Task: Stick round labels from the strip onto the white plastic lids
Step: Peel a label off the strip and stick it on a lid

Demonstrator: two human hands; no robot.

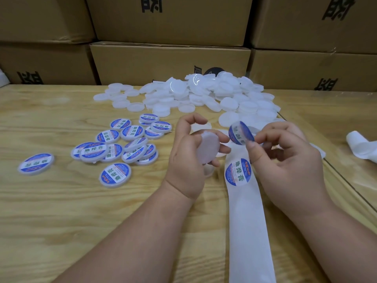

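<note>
My left hand [189,158] grips a bare white plastic lid [208,149], tilted on edge above the table. To its right, my right hand [285,160] pinches a round blue-and-white label [240,132], curled and peeled up from the white backing strip [246,221]. One more round label [238,171] still sits flat on the strip just below. The strip runs from the hands down to the bottom edge of the view.
A heap of bare white lids [204,92] lies at the back of the wooden table [61,211]. Several labelled lids [122,144] are scattered at the left. Cardboard boxes [169,60] wall the far side. Crumpled empty backing [363,148] lies at the right.
</note>
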